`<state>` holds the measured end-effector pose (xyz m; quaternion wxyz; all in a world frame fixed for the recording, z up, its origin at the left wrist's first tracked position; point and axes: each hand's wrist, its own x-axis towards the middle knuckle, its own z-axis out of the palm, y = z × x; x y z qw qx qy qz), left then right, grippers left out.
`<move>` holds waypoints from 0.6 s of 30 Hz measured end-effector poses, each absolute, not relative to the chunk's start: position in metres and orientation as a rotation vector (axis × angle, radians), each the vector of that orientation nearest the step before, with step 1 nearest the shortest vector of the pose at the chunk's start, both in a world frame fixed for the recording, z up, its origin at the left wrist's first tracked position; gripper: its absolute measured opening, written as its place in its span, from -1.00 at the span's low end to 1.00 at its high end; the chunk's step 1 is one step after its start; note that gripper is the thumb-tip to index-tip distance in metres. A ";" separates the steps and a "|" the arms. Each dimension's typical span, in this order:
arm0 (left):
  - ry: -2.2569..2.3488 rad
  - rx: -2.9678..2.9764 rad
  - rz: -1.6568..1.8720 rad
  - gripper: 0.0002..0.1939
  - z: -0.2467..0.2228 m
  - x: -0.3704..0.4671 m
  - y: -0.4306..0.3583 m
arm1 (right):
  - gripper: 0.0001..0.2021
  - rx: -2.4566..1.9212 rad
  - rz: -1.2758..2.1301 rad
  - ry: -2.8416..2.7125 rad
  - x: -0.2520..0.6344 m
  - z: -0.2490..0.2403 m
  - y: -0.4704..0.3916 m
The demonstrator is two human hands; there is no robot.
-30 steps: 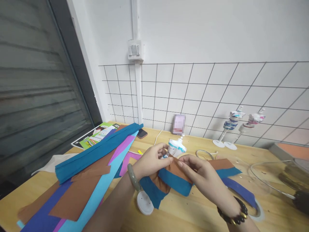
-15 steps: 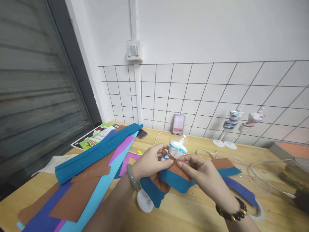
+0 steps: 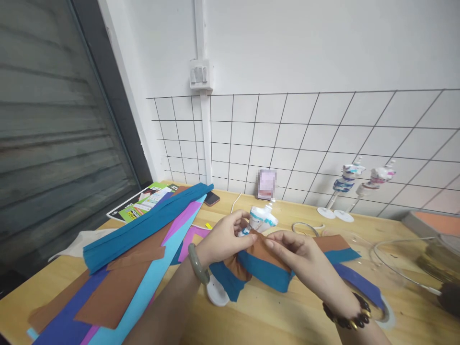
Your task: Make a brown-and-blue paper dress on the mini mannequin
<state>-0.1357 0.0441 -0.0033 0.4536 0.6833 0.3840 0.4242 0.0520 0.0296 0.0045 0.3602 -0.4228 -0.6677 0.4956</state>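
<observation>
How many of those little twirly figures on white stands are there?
3. One wrapped figure is between the left hand and right hand. Two finished figures stand by the wire grid: one and another to its right. More may be hidden.

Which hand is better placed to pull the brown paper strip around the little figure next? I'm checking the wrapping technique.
Probably the right hand: its fingers pinch the brown strip, while the left hand steadies the figure.
</observation>
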 end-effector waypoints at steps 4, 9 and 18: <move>0.948 1.696 1.045 -0.66 -0.004 -0.136 0.045 | -0.71 -1.069 1.207 -1.797 0.050 0.008 0.028; 0.937 1.704 1.031 -0.65 -0.003 -0.135 0.045 | -0.77 -1.109 1.111 -1.839 0.046 0.009 0.028; 0.929 1.692 1.055 -0.64 -0.003 -0.135 0.045 | -0.78 -1.126 1.169 -1.872 0.052 -0.002 0.032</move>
